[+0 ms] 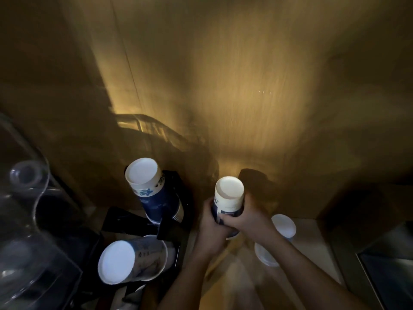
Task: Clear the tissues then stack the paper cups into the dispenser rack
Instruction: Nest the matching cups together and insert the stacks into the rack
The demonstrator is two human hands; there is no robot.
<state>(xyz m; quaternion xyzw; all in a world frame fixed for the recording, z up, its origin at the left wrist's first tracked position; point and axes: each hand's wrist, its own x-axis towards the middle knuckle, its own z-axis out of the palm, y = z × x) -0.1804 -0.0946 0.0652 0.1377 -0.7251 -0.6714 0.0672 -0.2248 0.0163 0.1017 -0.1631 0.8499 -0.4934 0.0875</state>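
Observation:
A stack of upside-down blue and white paper cups is held in the middle of the view. My left hand wraps its lower left side and my right hand grips its lower right side. The black dispenser rack stands to the left, with one stack of cups at its back and another stack at its front. Two more upside-down cups stand on the counter behind my right forearm. No tissues are visible.
A wooden wall rises right behind the cups. Clear plastic containers crowd the left side. A steel sink edge lies at the lower right. The scene is dim.

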